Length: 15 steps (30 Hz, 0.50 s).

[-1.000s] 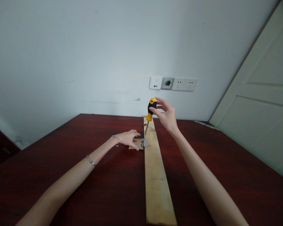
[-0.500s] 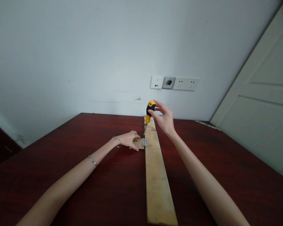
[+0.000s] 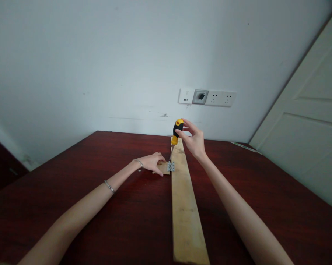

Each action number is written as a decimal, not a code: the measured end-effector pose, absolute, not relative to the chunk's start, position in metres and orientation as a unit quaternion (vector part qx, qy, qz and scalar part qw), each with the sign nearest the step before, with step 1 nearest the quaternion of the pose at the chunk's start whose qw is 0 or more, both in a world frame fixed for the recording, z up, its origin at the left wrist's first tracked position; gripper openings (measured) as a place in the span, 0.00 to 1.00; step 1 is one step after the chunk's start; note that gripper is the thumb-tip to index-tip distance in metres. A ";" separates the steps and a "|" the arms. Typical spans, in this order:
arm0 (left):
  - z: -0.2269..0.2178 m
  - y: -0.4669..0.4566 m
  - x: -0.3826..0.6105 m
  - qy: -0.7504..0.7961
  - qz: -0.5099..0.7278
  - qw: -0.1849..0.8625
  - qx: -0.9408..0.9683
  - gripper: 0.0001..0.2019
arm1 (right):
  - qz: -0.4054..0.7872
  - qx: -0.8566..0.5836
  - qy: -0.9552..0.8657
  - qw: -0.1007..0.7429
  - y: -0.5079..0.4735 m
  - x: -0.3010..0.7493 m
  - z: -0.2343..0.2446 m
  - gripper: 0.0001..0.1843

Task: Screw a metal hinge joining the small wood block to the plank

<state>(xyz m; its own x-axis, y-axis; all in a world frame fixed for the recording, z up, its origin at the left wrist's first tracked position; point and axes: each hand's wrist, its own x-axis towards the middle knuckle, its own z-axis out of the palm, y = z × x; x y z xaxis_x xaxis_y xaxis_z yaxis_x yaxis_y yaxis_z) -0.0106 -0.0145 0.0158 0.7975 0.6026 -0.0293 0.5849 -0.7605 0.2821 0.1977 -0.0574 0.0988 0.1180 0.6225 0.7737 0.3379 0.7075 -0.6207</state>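
Note:
My right hand (image 3: pixel 192 139) grips a yellow and black screwdriver (image 3: pixel 178 129) by its handle, fingers closed round it. The screwdriver's shaft slants down, its tip at the upper edge of a silver metal hinge (image 3: pixel 170 166). One leaf of the hinge lies on a small wooden block (image 3: pixel 163 168), the other on a long pale wooden board (image 3: pixel 185 206). From the left, my left hand (image 3: pixel 152 162) grips the small block between thumb and fingers, holding it beside the board. Whether a screw sits under the tip is too small to tell.
The dark red tabletop (image 3: pixel 121 228) carries the board lengthwise. Behind it rises a white wall with a row of sockets (image 3: pixel 219 98). At the back right a thin flat strip (image 3: pixel 245 147) lies near a white panelled door (image 3: pixel 312 121).
The screwdriver tip has come down slightly to the hinge. My left hand stays on the small block. The whole view has shifted a little.

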 end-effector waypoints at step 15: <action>0.016 -0.015 -0.011 0.325 0.023 0.148 0.934 0.36 | 0.113 -0.358 -0.663 0.648 -0.056 0.195 0.097 0.27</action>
